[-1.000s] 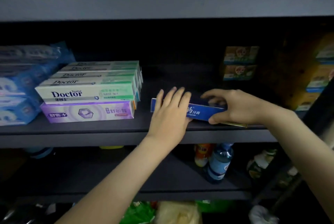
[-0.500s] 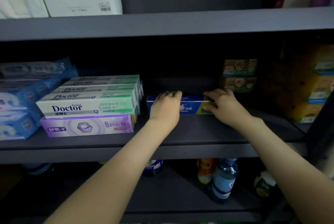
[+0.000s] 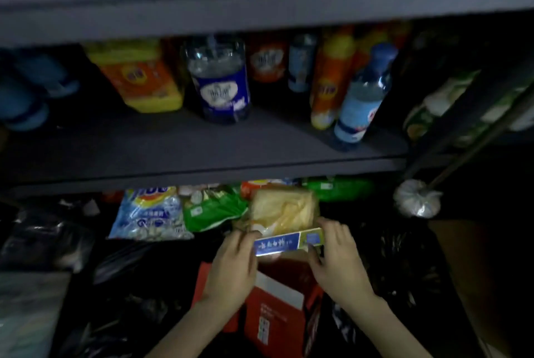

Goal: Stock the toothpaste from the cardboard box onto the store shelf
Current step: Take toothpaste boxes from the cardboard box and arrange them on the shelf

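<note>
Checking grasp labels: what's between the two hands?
Head view: the blue toothpaste box spans from left hand to right hand, each gripping one end, above the red cardboard box.

I read shelf board (image 3: 202,164) as smooth, matt, dark-painted | toothpaste carton (image 3: 289,243) glossy printed card | red cardboard box (image 3: 277,317) matt card, smooth faces | water bottle (image 3: 361,103) clear shiny plastic, paper-like label | blue-white bag (image 3: 147,213) glossy crinkled plastic film | black bags (image 3: 404,253) shiny wrinkled plastic
</note>
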